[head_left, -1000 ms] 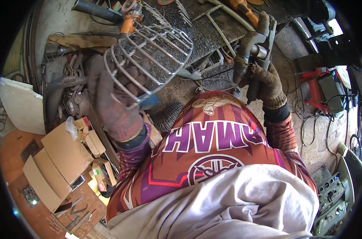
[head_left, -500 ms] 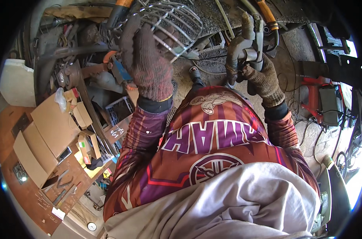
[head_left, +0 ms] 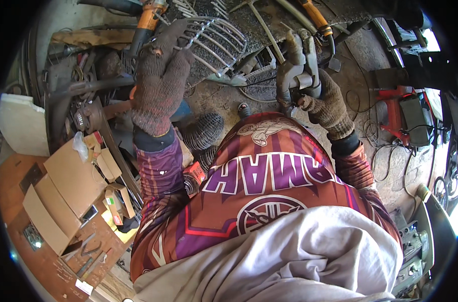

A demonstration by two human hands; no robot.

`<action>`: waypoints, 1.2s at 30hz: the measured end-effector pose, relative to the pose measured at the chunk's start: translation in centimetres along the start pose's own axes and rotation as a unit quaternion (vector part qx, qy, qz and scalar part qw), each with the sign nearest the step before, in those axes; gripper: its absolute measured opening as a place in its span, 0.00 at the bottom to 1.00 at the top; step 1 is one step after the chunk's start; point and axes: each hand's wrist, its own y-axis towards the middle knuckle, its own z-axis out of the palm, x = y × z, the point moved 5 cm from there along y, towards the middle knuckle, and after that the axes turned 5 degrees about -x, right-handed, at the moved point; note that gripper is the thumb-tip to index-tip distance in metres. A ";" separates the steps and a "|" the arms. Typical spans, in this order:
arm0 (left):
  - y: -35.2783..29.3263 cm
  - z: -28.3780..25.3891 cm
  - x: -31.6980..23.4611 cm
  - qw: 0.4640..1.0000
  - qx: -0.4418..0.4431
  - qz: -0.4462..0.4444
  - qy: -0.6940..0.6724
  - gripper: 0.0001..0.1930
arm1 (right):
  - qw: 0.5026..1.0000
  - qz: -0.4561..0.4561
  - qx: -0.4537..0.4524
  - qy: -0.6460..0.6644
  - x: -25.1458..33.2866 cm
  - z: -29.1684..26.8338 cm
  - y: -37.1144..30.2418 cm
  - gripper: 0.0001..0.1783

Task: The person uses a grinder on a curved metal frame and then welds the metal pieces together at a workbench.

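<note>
Gloved left hand (head_left: 161,83) grips wire cage (head_left: 208,43) — right hand (head_left: 327,103) clutches welding torch (head_left: 299,65).

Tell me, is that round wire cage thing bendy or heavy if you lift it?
Probably stiff: the wire cage keeps its domed shape while the gloved left hand holds it by one side. Likely light for its size, since it is mostly gaps between thin rods. Its rounded form might roll if set on its side.

The dark, gritty desk (head_left: 284,20) at the far side carries a wire cage (head_left: 214,43), thin metal rods (head_left: 261,25) and an orange-handled tool (head_left: 314,15) to the right. The concrete floor (head_left: 224,98) below holds coiled springs (head_left: 204,132).
</note>
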 end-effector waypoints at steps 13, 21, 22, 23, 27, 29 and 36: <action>3.0 -0.8 2.3 0.924 -0.016 0.267 0.272 0.23 | 0.995 0.014 -0.026 -0.095 1.9 0.6 -0.6 0.47; -0.7 -1.8 2.7 0.923 -0.033 0.226 0.311 0.26 | 0.983 0.013 -0.045 -0.179 0.6 -0.3 -0.9 0.46; -1.5 -1.4 2.8 0.923 -0.056 0.233 0.302 0.26 | 0.981 0.002 -0.045 -0.191 0.5 -0.2 -1.0 0.45; -2.2 -1.2 2.9 0.922 -0.078 0.239 0.296 0.26 | 0.984 0.005 -0.053 -0.170 0.3 -0.1 -1.1 0.45; -3.5 0.4 4.5 0.913 -0.036 0.261 0.312 0.23 | 0.990 0.010 -0.073 -0.124 -0.7 0.3 -1.2 0.40; -3.3 1.5 4.9 0.912 0.006 0.249 0.326 0.23 | 0.990 0.008 -0.068 -0.121 -2.0 -0.2 -1.1 0.39; -1.6 3.3 4.0 0.933 0.017 0.185 0.309 0.24 | 0.981 -0.001 -0.068 -0.183 -3.1 -0.6 -0.3 0.34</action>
